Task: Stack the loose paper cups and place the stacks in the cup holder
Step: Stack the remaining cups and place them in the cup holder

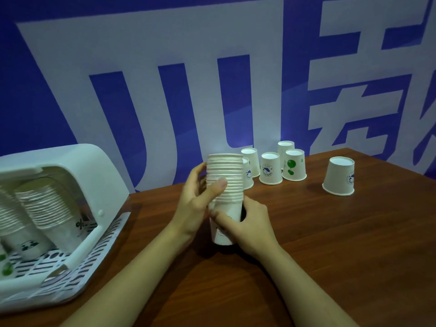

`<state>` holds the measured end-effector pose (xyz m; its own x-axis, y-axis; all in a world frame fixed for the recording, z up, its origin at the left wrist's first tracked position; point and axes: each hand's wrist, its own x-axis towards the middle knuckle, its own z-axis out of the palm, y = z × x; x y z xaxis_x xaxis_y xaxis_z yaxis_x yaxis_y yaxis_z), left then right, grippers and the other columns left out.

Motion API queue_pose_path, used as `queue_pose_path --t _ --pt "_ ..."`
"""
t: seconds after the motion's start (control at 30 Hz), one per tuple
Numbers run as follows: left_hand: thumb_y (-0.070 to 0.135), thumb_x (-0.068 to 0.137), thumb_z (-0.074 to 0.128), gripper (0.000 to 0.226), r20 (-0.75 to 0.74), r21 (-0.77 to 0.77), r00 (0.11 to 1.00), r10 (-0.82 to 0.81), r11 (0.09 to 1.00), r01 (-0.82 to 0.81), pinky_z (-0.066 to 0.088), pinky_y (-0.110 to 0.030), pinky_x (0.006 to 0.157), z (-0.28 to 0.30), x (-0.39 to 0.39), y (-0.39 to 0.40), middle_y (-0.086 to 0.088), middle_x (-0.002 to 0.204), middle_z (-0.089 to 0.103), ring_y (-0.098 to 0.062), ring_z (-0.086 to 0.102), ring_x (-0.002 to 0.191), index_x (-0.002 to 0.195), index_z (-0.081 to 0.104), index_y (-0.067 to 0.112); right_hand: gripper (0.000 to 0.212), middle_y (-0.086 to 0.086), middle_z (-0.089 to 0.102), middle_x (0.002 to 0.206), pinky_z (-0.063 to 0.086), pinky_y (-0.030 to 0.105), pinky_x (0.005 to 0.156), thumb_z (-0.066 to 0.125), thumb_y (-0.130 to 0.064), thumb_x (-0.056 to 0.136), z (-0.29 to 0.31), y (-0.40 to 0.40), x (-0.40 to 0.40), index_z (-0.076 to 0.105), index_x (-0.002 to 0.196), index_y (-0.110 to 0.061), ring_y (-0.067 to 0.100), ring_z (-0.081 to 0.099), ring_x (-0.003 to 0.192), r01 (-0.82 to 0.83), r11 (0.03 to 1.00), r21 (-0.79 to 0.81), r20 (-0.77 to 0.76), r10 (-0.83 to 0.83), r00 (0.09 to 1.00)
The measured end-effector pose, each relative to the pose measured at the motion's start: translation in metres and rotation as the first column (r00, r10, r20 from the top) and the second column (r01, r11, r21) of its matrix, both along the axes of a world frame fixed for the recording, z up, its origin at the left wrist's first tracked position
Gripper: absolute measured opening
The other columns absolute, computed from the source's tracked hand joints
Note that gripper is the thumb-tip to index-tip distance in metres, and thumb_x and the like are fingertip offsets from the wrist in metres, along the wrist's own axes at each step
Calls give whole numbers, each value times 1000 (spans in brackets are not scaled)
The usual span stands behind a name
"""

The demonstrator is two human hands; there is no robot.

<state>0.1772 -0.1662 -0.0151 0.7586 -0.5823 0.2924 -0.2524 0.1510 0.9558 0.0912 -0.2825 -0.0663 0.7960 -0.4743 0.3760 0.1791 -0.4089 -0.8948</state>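
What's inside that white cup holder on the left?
The cup holder holds at least two stacks of nested paper cups leaning on its slatted tray. Its hood and the picture's edge hide anything further in.

1. View: single head-worn wide-angle camera; no second view, so no shared area.
2. Position: above the near edge of the table (330, 256), at the person's eye level.
3. Facing: forward and downward, toward the blue-and-white wall (165, 67) behind the table.
4. Nearness: close; forearms enter from the bottom edge, hands (198, 206) mid-frame.
5. Distortion: straight edges bow toward the frame borders.
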Motion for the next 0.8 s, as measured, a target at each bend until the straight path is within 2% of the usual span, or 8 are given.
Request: queue_pose_path --t 0.13,0.2,0.33,0.47,0.53,0.6,0.7,0.8 --pt "28 65 96 82 -21 86 990 136 987 -134 63 -33 91 6 -20 33 -5 127 73 -11 75 106 136 56 19 39 -13 77 93 60 30 76 72 -61 79 3 12 -4 72 105 -32 2 73 87 -185 978 -99 44 190 981" --pt "35 62 99 92 160 140 952 260 949 -282 61 -33 96 14 -32 64 6 131 70 -5 70 114 141 53 28 47 -18 75 107 58 26 84 71 -63 83 0 21 -2 68 121 -36 0 71 100 -345 927 -146 -21 346 938" --pt "28 62 100 94 493 26 742 455 845 -535 50 -19 104 27 -61 151 23 133 64 2 59 127 141 50 39 51 -19 73 100 54 17 79 73 -66 80 -6 32 10 67 123 -38 -3 67 88 -382 850 -361 -246 308 919" --pt "40 58 92 87 629 -126 464 623 671 -730 46 -7 98 44 -72 235 41 128 56 10 54 125 131 46 48 26 -6 73 84 51 14 69 76 -48 87 -8 31 12 72 107 -32 8 66 76 -328 912 -246 -241 270 932" --pt "31 58 96 89 587 -133 414 696 587 -799 48 -9 95 51 -63 267 33 127 58 8 56 121 131 48 45 20 -11 72 80 50 15 65 79 -44 86 -8 33 11 73 101 -32 8 65 70 -333 908 -253 -243 274 931" --pt "25 57 100 90 452 -35 461 764 531 -847 54 -21 94 59 -48 289 18 125 63 0 62 116 135 54 30 17 -18 71 79 50 17 65 80 -43 85 -8 34 10 74 97 -32 7 65 68 -329 901 -284 -260 258 931" --pt "37 53 96 80 134 106 563 815 554 -826 61 -46 92 67 -22 308 3 114 76 -18 73 106 124 65 15 10 -16 72 76 50 17 63 80 -37 87 -6 34 8 74 92 -31 8 66 65 -327 905 -272 -255 260 932" --pt "29 66 97 56 -13 186 601 799 593 -784 61 -50 93 76 0 312 -3 106 80 -23 77 99 112 70 12 5 -7 74 75 48 19 63 82 -32 86 -4 35 4 77 86 -30 11 67 66 -314 911 -266 -219 260 941"
